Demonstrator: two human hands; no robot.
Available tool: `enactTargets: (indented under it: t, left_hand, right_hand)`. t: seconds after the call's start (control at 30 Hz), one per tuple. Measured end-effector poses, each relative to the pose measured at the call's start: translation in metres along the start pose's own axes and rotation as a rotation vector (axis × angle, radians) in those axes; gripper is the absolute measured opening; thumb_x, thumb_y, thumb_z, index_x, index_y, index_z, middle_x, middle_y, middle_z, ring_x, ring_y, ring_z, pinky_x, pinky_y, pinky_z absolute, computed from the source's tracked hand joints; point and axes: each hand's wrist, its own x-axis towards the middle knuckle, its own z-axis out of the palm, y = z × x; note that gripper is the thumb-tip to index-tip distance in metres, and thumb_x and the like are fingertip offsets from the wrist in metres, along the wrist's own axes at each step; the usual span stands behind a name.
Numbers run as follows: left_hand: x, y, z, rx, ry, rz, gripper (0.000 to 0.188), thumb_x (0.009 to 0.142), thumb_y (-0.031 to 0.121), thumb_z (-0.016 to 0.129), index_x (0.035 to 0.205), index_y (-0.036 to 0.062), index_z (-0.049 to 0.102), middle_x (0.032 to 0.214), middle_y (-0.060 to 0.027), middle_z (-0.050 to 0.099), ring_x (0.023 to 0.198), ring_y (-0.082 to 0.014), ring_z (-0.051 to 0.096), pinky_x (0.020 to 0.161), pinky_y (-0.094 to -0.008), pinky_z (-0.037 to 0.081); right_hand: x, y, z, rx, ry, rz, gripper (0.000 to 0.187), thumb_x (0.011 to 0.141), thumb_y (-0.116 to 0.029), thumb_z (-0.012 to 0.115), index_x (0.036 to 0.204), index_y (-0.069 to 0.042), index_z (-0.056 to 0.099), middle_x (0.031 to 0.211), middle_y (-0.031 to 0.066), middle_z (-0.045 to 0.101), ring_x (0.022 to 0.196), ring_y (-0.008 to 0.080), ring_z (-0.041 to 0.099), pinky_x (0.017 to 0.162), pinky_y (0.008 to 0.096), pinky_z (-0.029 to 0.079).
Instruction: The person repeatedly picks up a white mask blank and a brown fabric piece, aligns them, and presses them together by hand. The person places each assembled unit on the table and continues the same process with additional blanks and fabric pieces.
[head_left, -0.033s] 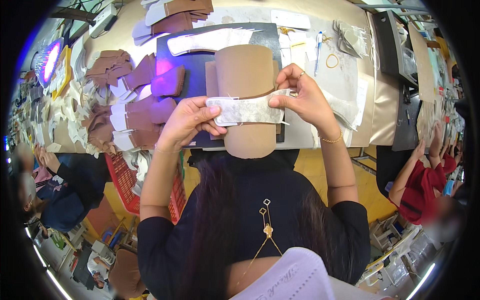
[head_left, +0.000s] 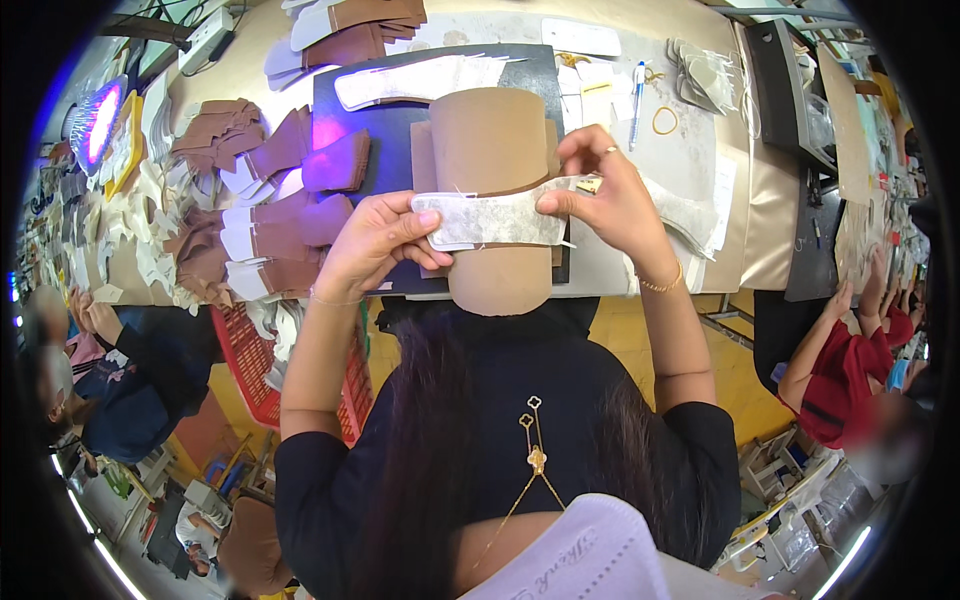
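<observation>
A curved, whitish cut piece (head_left: 497,222) with frayed threads lies across a rounded tan block (head_left: 490,140) in front of me. My left hand (head_left: 385,235) grips the piece's left end, thumb on top and fingers curled at its edge. On the right end, the thumb of my right hand (head_left: 610,195) presses down, while its index finger bends above. Between that thumb and finger shows a small pale label-like bit (head_left: 589,184) with dark marks. Under the block is a dark board (head_left: 385,135), where another whitish piece (head_left: 420,80) lies at the far side.
Stacks of brown and pale cut pieces (head_left: 285,145) cover the table's left, near a glowing lamp (head_left: 100,120). A pen (head_left: 638,95), a rubber band (head_left: 664,121) and more pale pieces (head_left: 700,75) lie at right. A red basket (head_left: 250,365) stands below. Other people sit at both sides.
My right index finger has lifted and shifted slightly, uncovering more of the small label-like bit. My left hand and the whitish piece look almost unmoved.
</observation>
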Motion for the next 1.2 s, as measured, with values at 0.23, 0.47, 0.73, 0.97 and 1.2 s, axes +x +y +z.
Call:
enactTargets:
  t: [0.23, 0.47, 0.73, 0.97, 1.2]
  left_hand:
    - [-0.005, 0.0, 0.004, 0.011, 0.028, 0.123, 0.02, 0.093, 0.012, 0.063, 0.105, -0.0047, 0.063, 0.09, -0.0097, 0.069, 0.074, -0.0127, 0.068, 0.066, -0.0239, 0.058]
    - [0.01, -0.003, -0.007, 0.003, -0.044, 0.171, 0.022, 0.093, 0.014, 0.063, 0.106, -0.004, 0.062, 0.09, -0.0103, 0.07, 0.071, -0.0149, 0.069, 0.066, -0.0257, 0.058]
    - [0.01, 0.004, -0.005, 0.078, 0.007, 0.07, 0.026, 0.092, 0.018, 0.065, 0.102, -0.0059, 0.06, 0.086, -0.0164, 0.069, 0.063, -0.0192, 0.069, 0.055, -0.0286, 0.059]
    - [0.02, 0.027, -0.024, 0.095, -0.175, 0.251, 0.027, 0.094, 0.017, 0.062, 0.109, -0.0048, 0.058, 0.092, -0.0196, 0.068, 0.07, -0.0261, 0.071, 0.052, -0.0307, 0.06]
    - [0.08, 0.107, -0.092, 0.403, 0.066, 0.329, 0.028, 0.095, 0.021, 0.061, 0.109, -0.0032, 0.058, 0.083, -0.0115, 0.066, 0.065, -0.016, 0.067, 0.052, -0.023, 0.055]
  right_hand:
    - [-0.034, -0.05, 0.048, -0.493, 0.02, -0.83, 0.072, 0.072, -0.05, 0.072, 0.131, -0.012, 0.056, 0.133, 0.0085, 0.056, 0.129, 0.0317, 0.047, 0.111, 0.0499, 0.031]
    - [-0.022, -0.023, 0.059, -0.348, -0.057, -0.764, 0.082, 0.07, -0.057, 0.07, 0.139, -0.015, 0.051, 0.143, 0.01, 0.049, 0.136, 0.0299, 0.041, 0.114, 0.0509, 0.025]
    - [-0.029, 0.03, 0.079, 0.319, 0.152, -0.497, 0.089, 0.094, -0.069, 0.025, 0.155, -0.007, 0.009, 0.161, 0.0171, 0.009, 0.149, 0.0328, 0.008, 0.119, 0.043, 0.008]
    - [-0.047, 0.059, 0.04, 0.373, 0.336, -0.276, 0.072, 0.099, -0.04, 0.049, 0.152, 0.0, 0.022, 0.159, 0.0166, 0.02, 0.147, 0.0296, 0.019, 0.118, 0.0373, 0.017]
    - [-0.075, 0.114, -0.064, -0.689, 0.56, -0.039, 0.031, 0.088, -0.009, 0.064, 0.118, -0.01, 0.068, 0.137, 0.0143, 0.051, 0.128, 0.0335, 0.046, 0.106, 0.0408, 0.038]
